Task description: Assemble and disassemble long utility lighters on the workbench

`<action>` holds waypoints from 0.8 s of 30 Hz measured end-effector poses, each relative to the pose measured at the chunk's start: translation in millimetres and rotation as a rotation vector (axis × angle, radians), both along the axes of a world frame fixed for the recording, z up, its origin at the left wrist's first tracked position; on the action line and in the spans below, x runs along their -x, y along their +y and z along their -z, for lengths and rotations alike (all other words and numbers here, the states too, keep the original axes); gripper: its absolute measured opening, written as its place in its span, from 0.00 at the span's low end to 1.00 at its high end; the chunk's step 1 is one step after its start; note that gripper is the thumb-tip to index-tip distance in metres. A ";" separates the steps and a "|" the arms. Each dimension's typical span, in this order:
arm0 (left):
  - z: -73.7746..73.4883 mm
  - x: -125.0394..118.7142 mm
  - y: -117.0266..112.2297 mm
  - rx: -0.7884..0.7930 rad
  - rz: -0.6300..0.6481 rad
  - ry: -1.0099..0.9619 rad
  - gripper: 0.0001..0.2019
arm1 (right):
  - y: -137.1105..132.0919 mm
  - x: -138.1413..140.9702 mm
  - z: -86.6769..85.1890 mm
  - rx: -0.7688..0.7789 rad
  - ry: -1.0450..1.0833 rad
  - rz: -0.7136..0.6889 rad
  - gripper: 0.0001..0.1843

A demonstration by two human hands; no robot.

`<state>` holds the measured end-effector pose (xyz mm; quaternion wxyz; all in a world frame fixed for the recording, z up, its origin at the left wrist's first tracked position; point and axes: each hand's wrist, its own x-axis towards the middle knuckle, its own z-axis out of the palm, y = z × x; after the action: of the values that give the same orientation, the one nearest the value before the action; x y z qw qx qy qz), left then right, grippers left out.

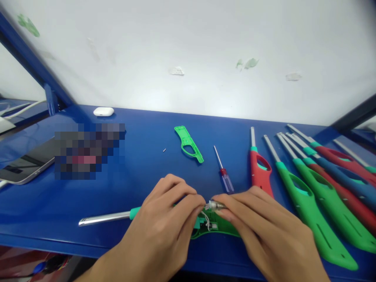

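In the head view, the right hand's (270,225) grip pinches a small cylindrical part (216,205) over an opened green lighter (226,228) on the worktop (141,156); whether the left hand (167,217), beside it, grips anything cannot be told.

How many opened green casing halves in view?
2. One casing half lies alone on the table, left of the screwdriver. The other half, with white wires showing, is below the left hand and right hand, partly hidden.
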<state>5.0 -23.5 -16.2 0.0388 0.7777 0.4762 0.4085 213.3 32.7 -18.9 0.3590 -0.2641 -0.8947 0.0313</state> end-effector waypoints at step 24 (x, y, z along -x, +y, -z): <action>3.2 2.0 -3.0 0.103 0.005 0.120 0.09 | 0.9 2.4 -0.9 0.023 -0.031 -0.002 0.08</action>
<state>2.9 -26.4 -19.5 0.0511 0.7989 0.4962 0.3360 210.9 33.7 -18.0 0.3419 -0.2680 -0.8999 0.0378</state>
